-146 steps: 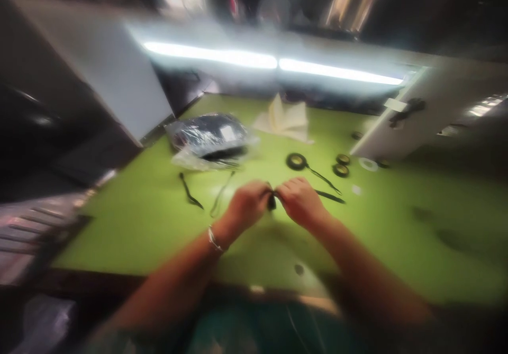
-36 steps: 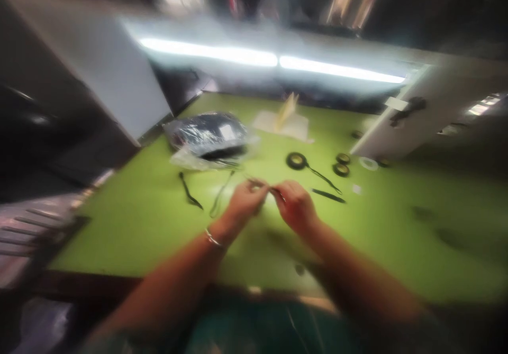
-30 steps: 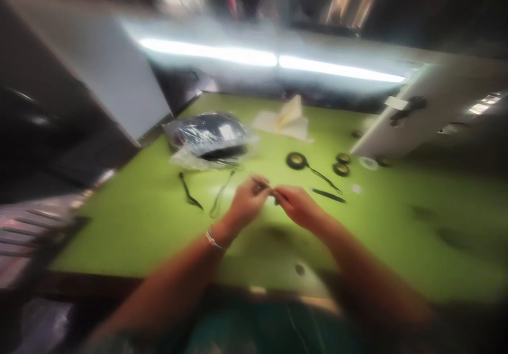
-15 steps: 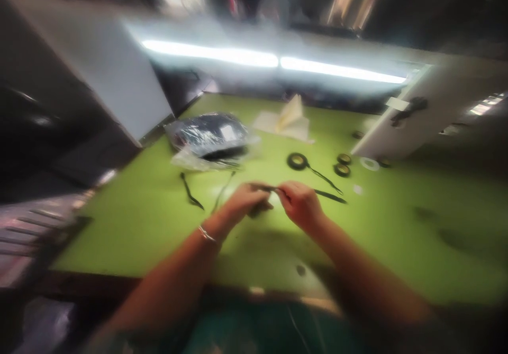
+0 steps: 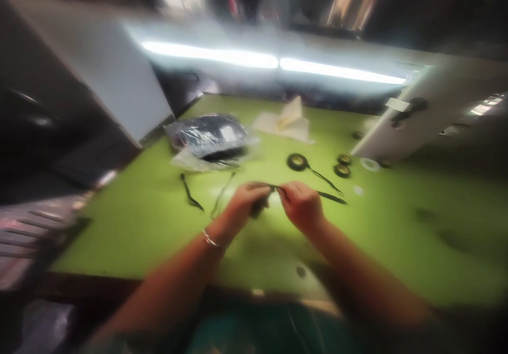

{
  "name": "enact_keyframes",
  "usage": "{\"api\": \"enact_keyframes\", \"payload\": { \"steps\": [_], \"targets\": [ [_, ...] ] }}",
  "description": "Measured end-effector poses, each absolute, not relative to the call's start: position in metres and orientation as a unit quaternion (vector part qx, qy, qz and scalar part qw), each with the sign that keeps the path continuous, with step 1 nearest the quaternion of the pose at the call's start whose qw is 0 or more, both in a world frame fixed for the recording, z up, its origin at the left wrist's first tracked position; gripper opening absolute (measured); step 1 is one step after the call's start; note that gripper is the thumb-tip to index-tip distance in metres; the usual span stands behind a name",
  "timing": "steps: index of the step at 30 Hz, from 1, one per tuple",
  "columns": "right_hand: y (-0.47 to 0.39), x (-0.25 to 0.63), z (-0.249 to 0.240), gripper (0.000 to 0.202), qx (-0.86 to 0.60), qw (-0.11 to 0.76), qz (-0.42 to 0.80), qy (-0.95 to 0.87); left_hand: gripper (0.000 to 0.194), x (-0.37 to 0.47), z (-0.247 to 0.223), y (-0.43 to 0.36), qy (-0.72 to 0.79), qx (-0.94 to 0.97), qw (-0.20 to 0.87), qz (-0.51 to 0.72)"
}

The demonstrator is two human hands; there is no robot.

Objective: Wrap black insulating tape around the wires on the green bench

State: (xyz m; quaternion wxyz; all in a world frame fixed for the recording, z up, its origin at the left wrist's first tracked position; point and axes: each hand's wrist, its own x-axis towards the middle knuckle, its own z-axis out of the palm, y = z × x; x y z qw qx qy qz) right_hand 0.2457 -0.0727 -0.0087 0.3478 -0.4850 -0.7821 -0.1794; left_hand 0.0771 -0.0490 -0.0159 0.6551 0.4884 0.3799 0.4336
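Black material forms a narrow strip that spans the small gap between the two hands, above the near-middle part of the green tabletop. The left hand grips one end between thumb and fingers; the right hand pinches the other end, fingers curled. A dark piece hangs beneath the left hand; blur makes it unclear whether it belongs to the strip. A bracelet encircles the left wrist.

Just beyond the right hand lies a flat black band. Behind it, a black roll with a yellow centre rests near a thin black cord. Further right are two smaller rolls, a white ring and a white scrap. Left of the hands lie a short black strap and a thin loop. Behind these sits a clear plastic bag with dark contents, beside unfolded pale paper. Two lit tubes cross the rear.
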Motion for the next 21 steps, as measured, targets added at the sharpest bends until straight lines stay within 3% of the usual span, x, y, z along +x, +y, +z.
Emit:
{"api": "enact_keyframes", "payload": {
  "steps": [4,8,11,14,21],
  "targets": [
    [-0.075,0.242,-0.009,0.022,-0.492,0.354,-0.159,-0.779,0.035,0.081,-0.019,-0.051,0.430,0.497,0.601,0.455],
    [-0.075,0.244,0.002,0.013,-0.503,0.351,0.058,-0.788,0.033,0.084,-0.014,-0.051,0.434,0.520,0.562,0.475],
    [-0.071,0.249,0.008,0.020,-0.495,0.310,0.172,-0.794,0.028,0.085,-0.007,-0.052,0.414,0.544,0.536,0.495],
    [-0.068,0.253,0.009,0.027,-0.482,0.310,0.187,-0.798,0.029,0.084,-0.002,-0.053,0.414,0.555,0.542,0.476],
    [-0.068,0.250,0.003,0.015,-0.479,0.406,0.093,-0.773,0.037,0.075,-0.011,-0.046,0.407,0.549,0.612,0.397]
  ]
}}
